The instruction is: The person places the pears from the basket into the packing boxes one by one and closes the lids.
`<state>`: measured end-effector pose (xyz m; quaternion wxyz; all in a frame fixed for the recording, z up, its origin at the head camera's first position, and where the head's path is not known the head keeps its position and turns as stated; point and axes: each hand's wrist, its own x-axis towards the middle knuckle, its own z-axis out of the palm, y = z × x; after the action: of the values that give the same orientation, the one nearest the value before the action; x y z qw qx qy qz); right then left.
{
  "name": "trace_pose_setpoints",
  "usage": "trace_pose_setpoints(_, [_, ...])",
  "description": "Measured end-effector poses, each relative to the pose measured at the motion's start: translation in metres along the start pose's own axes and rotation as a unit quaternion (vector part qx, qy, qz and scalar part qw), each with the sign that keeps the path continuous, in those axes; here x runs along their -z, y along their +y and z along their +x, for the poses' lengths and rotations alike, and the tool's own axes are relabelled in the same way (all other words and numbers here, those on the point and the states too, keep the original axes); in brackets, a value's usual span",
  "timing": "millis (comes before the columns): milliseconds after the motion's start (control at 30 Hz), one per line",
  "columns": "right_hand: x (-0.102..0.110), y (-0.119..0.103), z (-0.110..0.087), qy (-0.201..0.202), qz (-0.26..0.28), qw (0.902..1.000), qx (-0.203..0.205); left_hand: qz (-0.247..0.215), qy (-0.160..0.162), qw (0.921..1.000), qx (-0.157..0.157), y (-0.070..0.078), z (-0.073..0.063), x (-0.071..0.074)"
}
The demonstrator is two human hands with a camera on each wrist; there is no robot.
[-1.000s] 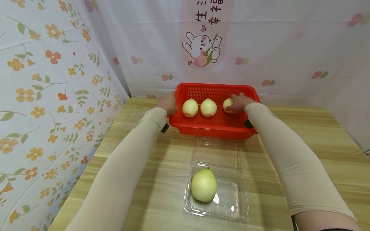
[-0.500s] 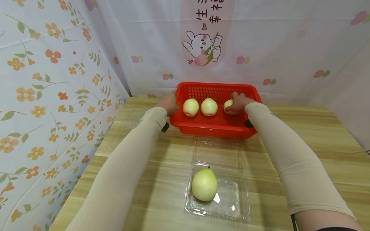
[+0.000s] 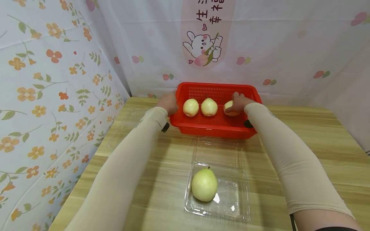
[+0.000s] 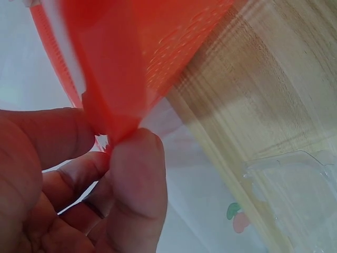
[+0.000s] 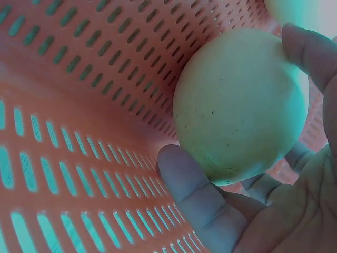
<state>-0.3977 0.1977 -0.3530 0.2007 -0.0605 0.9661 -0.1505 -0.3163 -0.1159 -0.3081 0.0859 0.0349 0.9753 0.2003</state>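
My left hand (image 3: pixel 169 103) pinches the left rim of a red plastic basket (image 3: pixel 214 127) between thumb and fingers; the left wrist view shows the rim (image 4: pixel 118 118) close up. Inside the basket at its right end, my right hand (image 3: pixel 240 102) holds a pale yellow pear (image 5: pixel 239 105), thumb and fingers spread around its sides. Part of that pear is hidden by the hand in the head view. Two more pears, one on the left (image 3: pixel 190 107) and one in the middle (image 3: pixel 209 107), sit side by side in the basket.
Nearer the front, an opened clear plastic box (image 3: pixel 228 195) holds a larger green-yellow pear (image 3: pixel 204 185) in its left half. Its see-through lid (image 3: pixel 216 152) lies toward the basket. Another clear container (image 4: pixel 300 184) is at the table's left. Patterned curtains (image 3: pixel 138 38) border the back and left.
Both hands keep their places at the basket. The right fingers shift very slightly on the pear; the other pears and the clear box stay put.
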Motion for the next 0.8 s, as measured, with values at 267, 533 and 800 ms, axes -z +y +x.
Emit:
trace_pose_setpoints(267, [0.0008, 0.0018, 0.0048, -0.029, -0.033, 0.999, 0.013, 0.001, 0.002, 1.0, -0.005, -0.0019, 0.0016, -0.0006])
trace_pose_setpoints(533, [0.0002, 0.0006, 0.0006, -0.033, -0.018, 0.9992, 0.016, 0.001, -0.003, 1.0, -0.009, -0.0013, 0.0013, 0.0003])
trace_pose_setpoints(800, [-0.0003, -0.0006, -0.0041, -0.021, 0.002, 0.9996, 0.02, 0.005, -0.004, 1.0, -0.007, -0.0017, 0.0, 0.0012])
